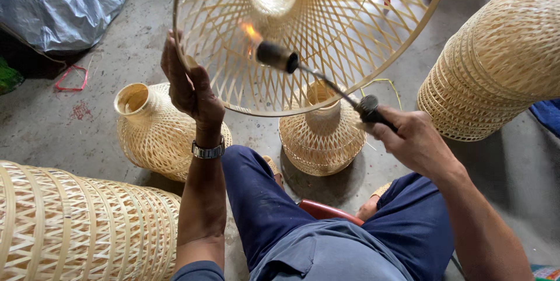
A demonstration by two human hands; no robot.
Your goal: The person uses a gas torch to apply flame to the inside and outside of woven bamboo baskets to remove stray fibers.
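Observation:
I hold up a woven bamboo lampshade (326, 7), its wide round mouth facing me. My left hand (188, 85) grips its rim on the left side. My right hand (408, 138) is closed on the black handle of a gas torch (318, 74). The torch's nozzle points into the shade's mouth, and a small orange flame (251, 31) burns at its tip against the inner weave. I wear a metal wristwatch (208, 151) on my left wrist and sit with blue-trousered knees apart.
Two small bamboo shades stand on the concrete floor, one left (153, 132) and one between my knees (322, 135). Stacks of shades lie at lower left (76, 228) and at right (496, 59). A grey plastic sheet (64, 1) is bundled at top left.

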